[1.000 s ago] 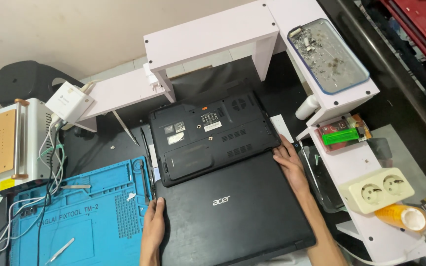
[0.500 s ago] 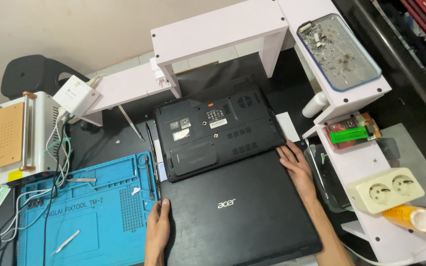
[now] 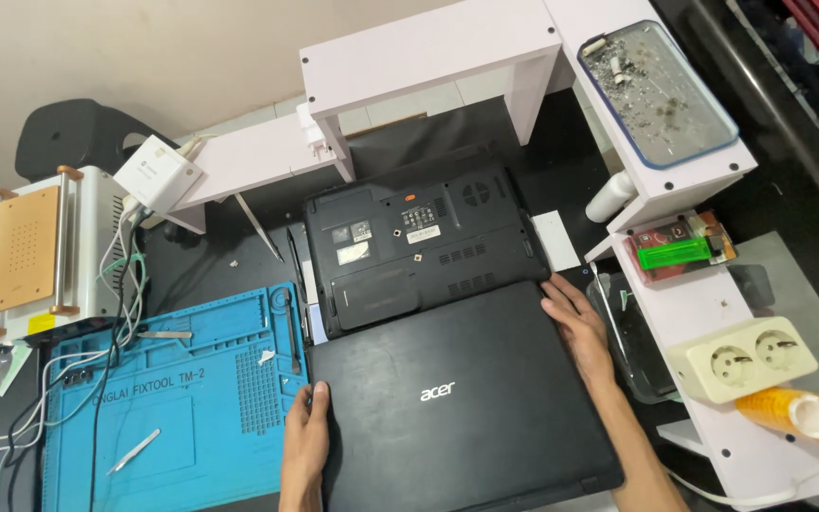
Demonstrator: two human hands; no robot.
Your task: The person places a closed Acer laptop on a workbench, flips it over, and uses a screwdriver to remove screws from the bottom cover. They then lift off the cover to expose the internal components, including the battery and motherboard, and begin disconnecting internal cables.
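A closed black laptop (image 3: pixel 457 398) lies lid-up on the dark bench in front of me. My left hand (image 3: pixel 305 441) rests flat against its left edge, thumb on the lid. My right hand (image 3: pixel 578 318) lies along its right edge near the far right corner, fingers spread. Just behind it sits a second black laptop (image 3: pixel 419 246), turned bottom-up, with vents, stickers and a cover panel showing. The near laptop's far edge touches or slightly overlaps it. Neither hand grips anything.
A blue repair mat (image 3: pixel 163 398) with tweezers and small tools lies at left. Behind it stands a metal heating machine (image 3: pixel 40 246) with cables. White shelves (image 3: pixel 428 57) hold a tray of screws (image 3: pixel 656 95), a green lighter, a double socket (image 3: pixel 751 356) and an orange tape roll (image 3: pixel 793 412).
The view has shifted slightly. Both hands stay on the near laptop's edges, and the laptop sits about where it was.
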